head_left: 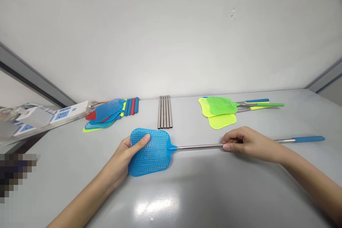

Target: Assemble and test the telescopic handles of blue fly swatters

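A blue fly swatter [157,156] with a perforated head, a steel rod and a blue grip [307,139] lies level across the front of my view. My left hand [130,153] clasps the left edge of its head, thumb on top and the other fingers underneath. My right hand [244,144] pinches the rod about midway between thumb and fingers, and part of the rod is hidden behind that hand. Behind the swatter, several steel rods [165,112] lie side by side on the grey table [203,192].
Several swatters with green and yellow heads [221,107] are piled at the back right. Loose blue and red swatter heads [109,110] lie back left, beside a row of coloured grips [129,107]. A white power strip [72,112] runs along the left edge. A wall [171,42] rises behind.
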`<state>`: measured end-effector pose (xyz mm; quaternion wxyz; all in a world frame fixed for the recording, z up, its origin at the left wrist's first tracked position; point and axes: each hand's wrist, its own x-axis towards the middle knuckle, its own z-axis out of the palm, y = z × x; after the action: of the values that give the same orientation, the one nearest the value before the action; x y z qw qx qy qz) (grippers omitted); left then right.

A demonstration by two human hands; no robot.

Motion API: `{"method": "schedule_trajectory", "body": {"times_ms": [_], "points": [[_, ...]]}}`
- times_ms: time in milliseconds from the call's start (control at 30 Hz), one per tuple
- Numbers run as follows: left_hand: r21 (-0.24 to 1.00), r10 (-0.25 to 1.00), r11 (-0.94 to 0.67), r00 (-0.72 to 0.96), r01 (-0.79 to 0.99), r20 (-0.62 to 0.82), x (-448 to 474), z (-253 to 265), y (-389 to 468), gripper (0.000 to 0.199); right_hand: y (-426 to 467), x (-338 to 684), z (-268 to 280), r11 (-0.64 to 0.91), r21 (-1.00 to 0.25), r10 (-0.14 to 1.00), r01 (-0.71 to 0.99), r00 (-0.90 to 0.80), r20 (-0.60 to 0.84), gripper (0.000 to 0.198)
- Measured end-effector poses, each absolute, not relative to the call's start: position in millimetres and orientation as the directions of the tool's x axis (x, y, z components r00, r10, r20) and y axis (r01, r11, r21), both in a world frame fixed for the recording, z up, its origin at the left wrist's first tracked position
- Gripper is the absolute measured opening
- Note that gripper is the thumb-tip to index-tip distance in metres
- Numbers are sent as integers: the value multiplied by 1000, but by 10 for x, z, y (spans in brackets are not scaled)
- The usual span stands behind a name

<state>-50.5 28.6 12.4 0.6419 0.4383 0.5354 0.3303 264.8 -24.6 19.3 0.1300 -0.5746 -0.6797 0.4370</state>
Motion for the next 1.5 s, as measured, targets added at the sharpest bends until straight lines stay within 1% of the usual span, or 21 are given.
{"method": "schedule_trajectory", "body": {"times_ms": [67,233,433,533,633,733,967,1200,1367,1500], "points": [[882,839,466,284,70,-465,-549,125,295,32,-249,2652,199,-37,-742,900,670,-300,-316,26],[882,816,451,338,137,-469,-626,82,269,33,-253,2664,195,-7,-727,896,687,-318,-310,26],[897,837,413,321,161,-443,-594,90,241,39,-248,2642,169,15,-753,871,658,-378,-313,29],[892,842,401,299,208,-449,-535,142,198,40,-254,2614,139,11,-767,866,642,-389,-313,30],[890,854,379,273,255,-442,-471,191,135,38,-272,2583,106,-9,-760,854,650,-391,-344,28],[890,850,359,295,281,-436,-425,206,80,35,-295,2559,88,-21,-737,851,675,-376,-368,27],[902,861,331,302,277,-409,-399,175,58,30,-309,2539,113,-19,-733,861,680,-361,-358,27],[905,860,362,293,224,-417,-391,180,97,31,-292,2531,123,-20,-737,862,675,-361,-355,29],[908,838,379,350,180,-419,-417,160,154,32,-290,2530,125,29,-741,892,671,-352,-284,29],[902,825,412,367,130,-430,-427,146,178,32,-292,2532,142,47,-733,890,678,-361,-278,32]]}}
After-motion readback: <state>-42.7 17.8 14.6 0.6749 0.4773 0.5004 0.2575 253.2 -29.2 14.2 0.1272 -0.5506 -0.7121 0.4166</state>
